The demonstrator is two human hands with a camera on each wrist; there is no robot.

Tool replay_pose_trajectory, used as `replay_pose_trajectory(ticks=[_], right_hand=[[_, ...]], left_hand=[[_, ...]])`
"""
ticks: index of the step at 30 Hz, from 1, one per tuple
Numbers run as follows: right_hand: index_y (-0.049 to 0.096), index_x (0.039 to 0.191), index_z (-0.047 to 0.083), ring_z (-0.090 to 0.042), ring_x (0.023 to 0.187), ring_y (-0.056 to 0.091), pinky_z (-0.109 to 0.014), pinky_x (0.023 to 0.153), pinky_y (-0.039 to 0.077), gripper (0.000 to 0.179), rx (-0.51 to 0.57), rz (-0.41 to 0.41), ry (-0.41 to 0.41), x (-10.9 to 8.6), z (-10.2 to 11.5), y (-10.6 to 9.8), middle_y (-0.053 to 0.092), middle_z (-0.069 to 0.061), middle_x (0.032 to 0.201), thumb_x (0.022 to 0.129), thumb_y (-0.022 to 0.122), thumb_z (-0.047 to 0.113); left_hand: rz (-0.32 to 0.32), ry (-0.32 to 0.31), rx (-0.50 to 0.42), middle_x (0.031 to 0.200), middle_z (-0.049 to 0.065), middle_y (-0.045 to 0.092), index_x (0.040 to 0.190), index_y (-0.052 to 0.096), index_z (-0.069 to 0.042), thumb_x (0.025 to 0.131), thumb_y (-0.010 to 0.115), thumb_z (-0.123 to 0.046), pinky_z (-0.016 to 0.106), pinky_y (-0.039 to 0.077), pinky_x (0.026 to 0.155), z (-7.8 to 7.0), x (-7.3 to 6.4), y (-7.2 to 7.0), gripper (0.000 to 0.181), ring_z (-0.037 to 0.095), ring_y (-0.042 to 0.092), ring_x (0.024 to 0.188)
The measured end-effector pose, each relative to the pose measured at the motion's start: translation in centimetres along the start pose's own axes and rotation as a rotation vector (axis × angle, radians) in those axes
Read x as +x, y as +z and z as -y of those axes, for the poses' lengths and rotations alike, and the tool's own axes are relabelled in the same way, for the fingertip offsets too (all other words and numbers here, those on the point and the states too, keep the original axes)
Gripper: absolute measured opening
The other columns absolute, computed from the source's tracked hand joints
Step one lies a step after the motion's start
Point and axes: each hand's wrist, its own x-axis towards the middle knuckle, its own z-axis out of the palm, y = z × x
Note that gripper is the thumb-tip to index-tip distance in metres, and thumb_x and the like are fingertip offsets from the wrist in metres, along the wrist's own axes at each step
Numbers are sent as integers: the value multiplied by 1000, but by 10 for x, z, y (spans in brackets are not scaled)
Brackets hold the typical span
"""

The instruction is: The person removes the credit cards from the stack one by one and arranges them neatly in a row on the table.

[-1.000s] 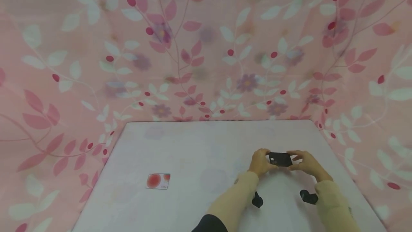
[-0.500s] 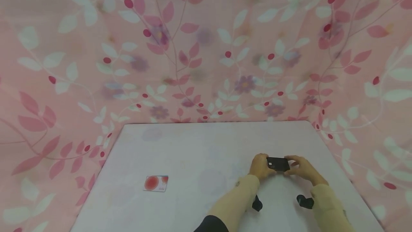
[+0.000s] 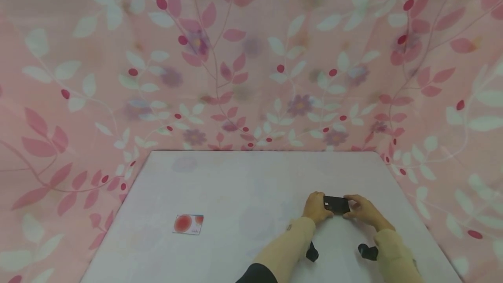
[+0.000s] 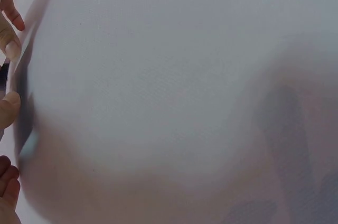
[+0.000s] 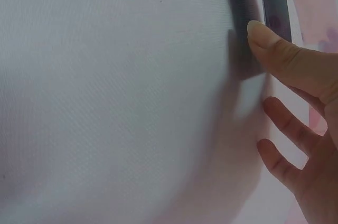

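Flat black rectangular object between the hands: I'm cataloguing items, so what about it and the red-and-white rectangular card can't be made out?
Flat black rectangular object: head view, its pale mark is too small to read; its back faces away.
Right wrist view: the top edge cuts off that object.
Red-and-white rectangular card: head view, lettering too small.

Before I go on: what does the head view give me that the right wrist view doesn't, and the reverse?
Head only: the red-and-white card lying to the left, both yellowish sleeves, and a clear sight of the left hand gripping one end of the black rectangular object.

Right wrist only: the thumbnail up close, with two fingertips clear of the object.

Both: the right hand holding the object, the white tabletop and the pink patterned backdrop.
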Motion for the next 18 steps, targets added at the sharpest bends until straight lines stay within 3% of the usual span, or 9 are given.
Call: replay_pose_trajectory(ticks=[10,18], right_hand=[[56,118,-8,-39,92,55,-53,80,49,61,-20,-17,-20,2,-7,8,53,-29,112,65,82,8],[55,120,-7,-50,103,50,-58,87,45,63,-4,20,26,5,-11,9,49,-30,115,66,82,12]], left_hand=[[104,36,125,93,-3,62,103,67,-10,63,88,-27,15,44,82,3,8,-2,48,9,55,90],[170,20,125,87,-4,60,99,68,-10,61,89,-27,15,44,79,5,14,-6,47,7,52,84]])
